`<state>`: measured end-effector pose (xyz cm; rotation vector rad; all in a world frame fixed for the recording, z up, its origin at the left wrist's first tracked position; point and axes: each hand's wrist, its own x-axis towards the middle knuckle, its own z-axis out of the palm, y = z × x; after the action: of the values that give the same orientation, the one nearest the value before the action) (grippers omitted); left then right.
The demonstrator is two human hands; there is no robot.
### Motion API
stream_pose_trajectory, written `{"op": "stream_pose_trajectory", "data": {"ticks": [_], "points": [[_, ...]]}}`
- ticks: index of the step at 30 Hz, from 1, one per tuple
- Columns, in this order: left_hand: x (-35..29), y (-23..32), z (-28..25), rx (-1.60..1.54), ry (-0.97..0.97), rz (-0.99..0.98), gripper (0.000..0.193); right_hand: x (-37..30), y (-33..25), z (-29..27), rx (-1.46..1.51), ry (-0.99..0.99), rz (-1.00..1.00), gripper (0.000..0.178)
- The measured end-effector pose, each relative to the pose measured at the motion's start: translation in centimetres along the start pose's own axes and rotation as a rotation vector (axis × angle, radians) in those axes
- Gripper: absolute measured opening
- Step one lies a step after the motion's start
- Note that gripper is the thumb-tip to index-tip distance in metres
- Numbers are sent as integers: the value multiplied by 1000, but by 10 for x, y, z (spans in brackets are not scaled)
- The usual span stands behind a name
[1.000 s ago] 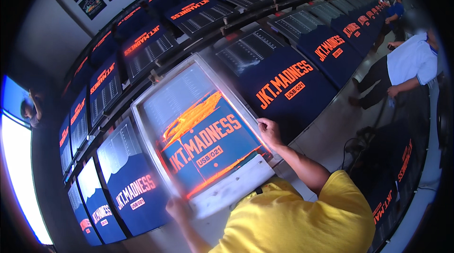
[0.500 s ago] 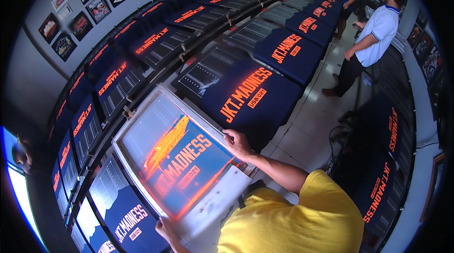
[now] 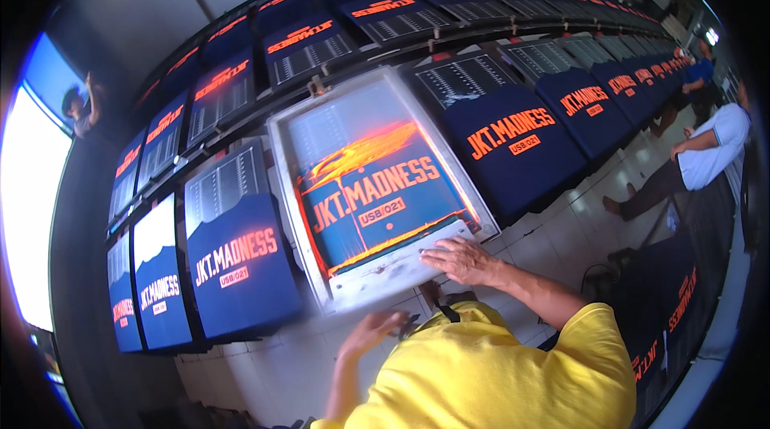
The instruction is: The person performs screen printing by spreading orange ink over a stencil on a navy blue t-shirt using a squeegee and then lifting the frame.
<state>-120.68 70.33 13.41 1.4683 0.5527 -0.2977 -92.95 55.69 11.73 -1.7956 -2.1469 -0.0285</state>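
Note:
A screen-printing frame point(image 3: 285, 164) lies over one of the shirt boards, its mesh showing orange lettering. Orange ink point(image 3: 365, 152) is smeared across the far part of the mesh, with a thinner line near the close end. Along that near end sits a pale, wide squeegee point(image 3: 377, 279) with a dark green strip on its far edge. My right hand point(image 3: 461, 261) is closed over the right part of the squeegee. Off the frame, below its near left corner, my left hand point(image 3: 377, 329) touches nothing visible; motion blurs its fingers.
Navy shirts with orange prints lie on boards on both sides, one left point(image 3: 233, 261) and one right point(image 3: 521, 148). A rail point(image 3: 241, 120) runs behind. At right, a person in a white shirt point(image 3: 714, 148) stands on the tiled floor. Another person point(image 3: 80, 112) is at far left.
Both hands have left the sides of the frame. My right hand has come onto the squeegee, and my left is off the frame. The view has turned left; the frame now lies over a board.

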Motion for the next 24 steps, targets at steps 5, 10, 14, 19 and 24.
{"op": "stream_pose_trajectory", "data": {"ticks": [5, 10, 14, 19, 24], "points": [[52, -45, 23, -224, 162, 17, 59, 40, -6, -8, -27, 7, 45, 41], [76, -47, 39, -507, 183, 44, 67, 61, -10, -5, -87, 74, 81, 23], [83, -45, 42, -493, 249, -1, 63, 67, -1, -9, -16, 44, 104, 26], [88, -56, 44, -498, 308, -40, 54, 94, 27, -28, 64, 45, 168, 32], [83, -50, 41, -463, 278, -48, 53, 125, 57, -42, 166, 92, 409, 31]]}}
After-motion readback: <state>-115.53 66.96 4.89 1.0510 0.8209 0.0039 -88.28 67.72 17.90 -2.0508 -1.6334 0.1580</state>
